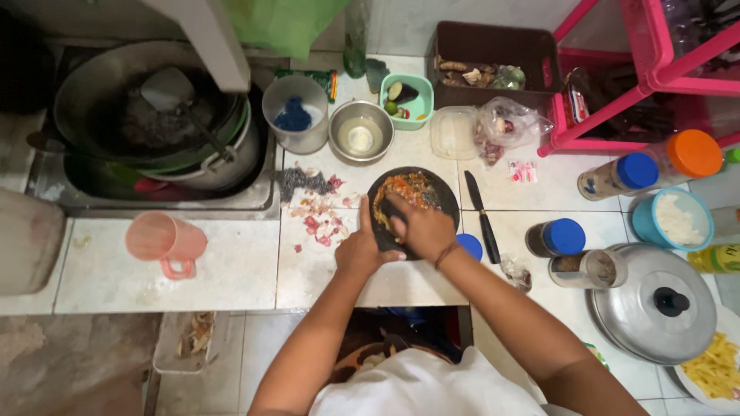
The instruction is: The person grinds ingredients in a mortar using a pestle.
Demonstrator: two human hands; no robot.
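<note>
White shirt [432, 389] at the bottom edge, both bare arms stretched forward over the tiled counter [231, 266]. Left hand [361, 248] laid against the near left rim of the mortar [447, 196], fingers loosely curled, thumb pointing up along the rim, steadying it rather than gripping anything else. Right hand [420, 223] down inside the mortar, fingers closed round something pressed into the paste [405, 191]; what sits in the grip mostly hidden, cannot tell for sure. Dark, round and flat, that mortar, at the counter's middle near the front edge, smeared with red-orange paste on its far half. Blue lid [470, 246] just right of the wrist, black knife [482, 219] lying beside the mortar's right edge, blade pointing away. Left of the mortar, pink onion skins [320, 219] scattered over the tiles; further left, a pink jug [166, 243] on its own. To the right, blue-capped jars [559, 237], a steel pot lid [655, 304] with black knob, yellow strips on a plate [717, 370] in the corner, a blue tub [674, 219] of white grains. Beyond the mortar, a steel bowl [361, 132], a grey cup [297, 115] with something blue inside, a green tub [407, 100] of vegetables, a clear bag [505, 123]. Furthest off, a wok [139, 112] with a spatula at the left, a brown crate [493, 65] and a pink rack [640, 77] at the right.
</note>
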